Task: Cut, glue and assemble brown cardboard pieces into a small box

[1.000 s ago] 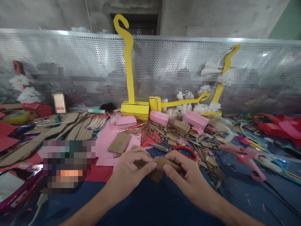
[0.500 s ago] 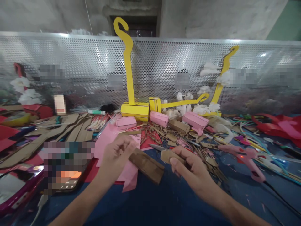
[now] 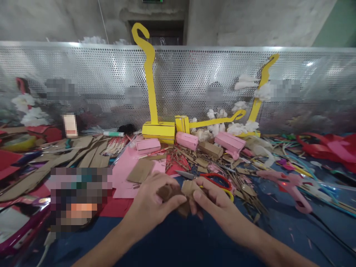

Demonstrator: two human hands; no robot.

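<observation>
Both hands meet low in the middle, over the blue table. My left hand (image 3: 157, 196) is closed around a brown folded cardboard box (image 3: 166, 191), most of it covered by the fingers. Between the thumb and fingers of my right hand (image 3: 213, 198) is a small tan cardboard piece (image 3: 188, 188), held up against the box's right end. Just behind the right hand lie scissors (image 3: 215, 177) with red and yellow handles, partly hidden by it. A flat cardboard rectangle (image 3: 141, 170) rests on pink paper (image 3: 122, 185) beyond the left hand.
Pink boxes (image 3: 187, 141) and yellow hooked stands (image 3: 158, 129) line the back, before a perforated metal screen (image 3: 178, 81). Cardboard scraps (image 3: 244, 193) are strewn right of centre. A pink glue gun (image 3: 289, 181) with a cable lies at right, cardboard strips (image 3: 69, 148) at left.
My left hand has moved right and down, wrapping the brown box, which is now turned and mostly covered. The right hand has shifted left, bringing the tan piece to it. The flat rectangle is uncovered.
</observation>
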